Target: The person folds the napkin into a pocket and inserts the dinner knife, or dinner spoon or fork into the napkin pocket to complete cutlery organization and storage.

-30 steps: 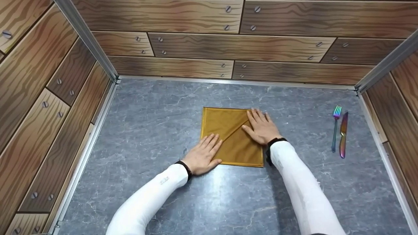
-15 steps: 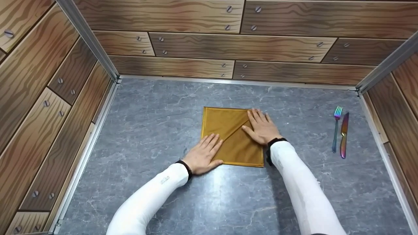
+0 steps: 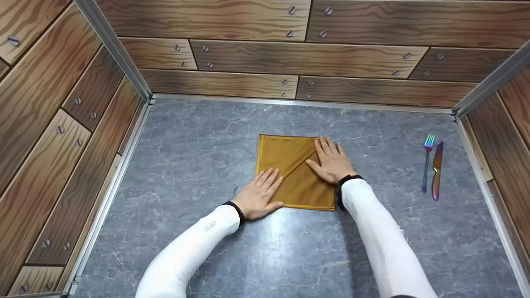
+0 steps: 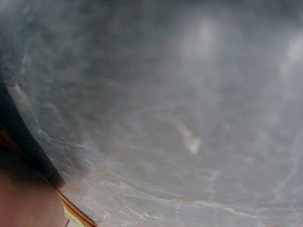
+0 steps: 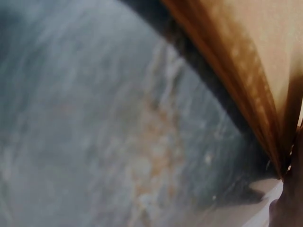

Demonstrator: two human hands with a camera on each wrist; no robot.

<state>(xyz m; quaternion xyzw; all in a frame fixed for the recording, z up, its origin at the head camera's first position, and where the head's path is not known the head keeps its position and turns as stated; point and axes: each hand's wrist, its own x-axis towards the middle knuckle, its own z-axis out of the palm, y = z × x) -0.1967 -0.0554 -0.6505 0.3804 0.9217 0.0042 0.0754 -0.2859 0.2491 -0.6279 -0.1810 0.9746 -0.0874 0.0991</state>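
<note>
A mustard-yellow cloth napkin (image 3: pixel 306 190), folded to a square with a diagonal ridge across it, lies flat in the middle of the grey surface. My left hand (image 3: pixel 258 194) rests with straight fingers on its lower left corner, covering that corner. On the upper right part lies my right hand (image 3: pixel 331 161), fingers extended and thumb spread toward the ridge. Only a blurred bit of the left hand (image 4: pixel 28 201) and a strip of napkin edge show in the left wrist view. In the right wrist view the napkin (image 5: pixel 227 61) fills the upper right corner.
Off to the right, an iridescent fork (image 3: pixel 427 161) lies beside an iridescent knife (image 3: pixel 437 169), handles toward me. The grey marbled surface (image 3: pixel 186 145) is bounded by wood-patterned walls (image 3: pixel 248 58) with metal edging at the back and both sides.
Both hands stay in place on the napkin, which keeps its shape. The head view has shifted only very slightly.
</note>
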